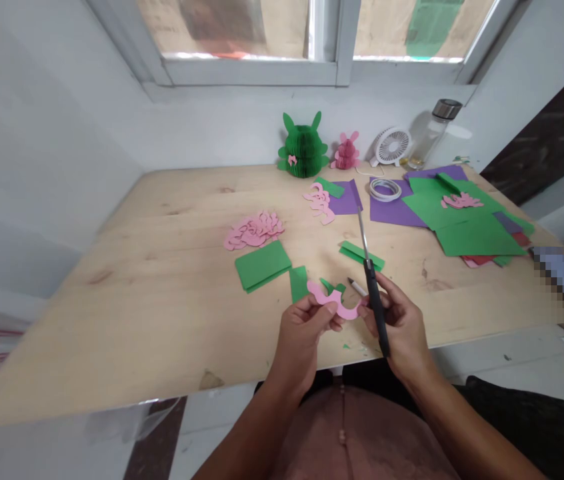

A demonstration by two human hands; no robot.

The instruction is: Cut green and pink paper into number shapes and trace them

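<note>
Between thumb and fingers, my left hand [307, 333] pinches a curved pink paper cutout [346, 311] over the table's front edge. My right hand [402, 327] is closed round black-handled scissors [375, 303], whose blades point away from me and look closed. Its fingertips meet the cutout's right end. Just beyond my hands lie green paper scraps [333, 288], a pencil or pen [357, 287], a folded green strip [361, 255] and a folded green sheet [263, 266]. A pile of pink paper cutouts [255, 231] sits farther back on the left.
Against the wall stand a green paper honeycomb figure [303, 150], a smaller pink one [346, 152], a white fan [392, 145] and a glass bottle [427, 143]. White tape rolls [385, 190] rest on purple paper [402, 210]. Stacked green sheets [477, 233] cover the table's right side.
</note>
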